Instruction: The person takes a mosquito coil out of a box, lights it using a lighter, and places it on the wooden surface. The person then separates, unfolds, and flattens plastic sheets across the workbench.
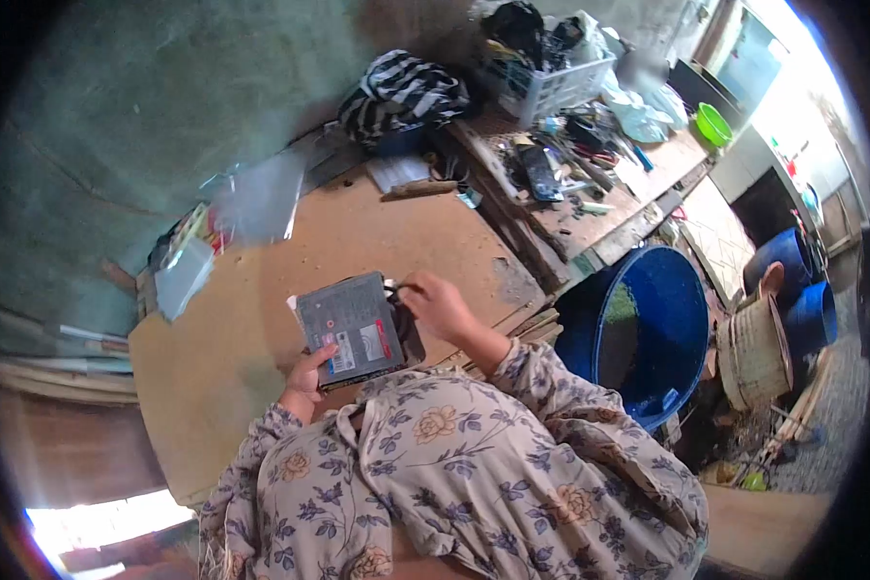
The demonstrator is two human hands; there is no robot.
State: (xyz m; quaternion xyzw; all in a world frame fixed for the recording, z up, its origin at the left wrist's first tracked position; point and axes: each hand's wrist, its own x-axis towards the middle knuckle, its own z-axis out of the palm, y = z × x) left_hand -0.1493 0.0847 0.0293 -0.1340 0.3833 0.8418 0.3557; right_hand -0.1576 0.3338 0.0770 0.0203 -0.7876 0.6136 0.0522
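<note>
A flat, dark grey box (343,324) with white and red labels is held close to my body, above the tan board. My left hand (307,375) grips its lower left side, with the thumb lying on the labelled face. By the upper right corner of the box is my right hand (437,307), its fingers curled in a pinch beside a dark flap or piece (408,333) along that side. What lies between those fingertips is too small to make out.
The tan board (232,338) carries clear plastic sheets (261,198) at its far left. A cluttered bench (590,217) with a white basket (541,92) stands to the upper right. Below it is a large blue barrel (604,329). Striped cloth (406,92) lies at the back.
</note>
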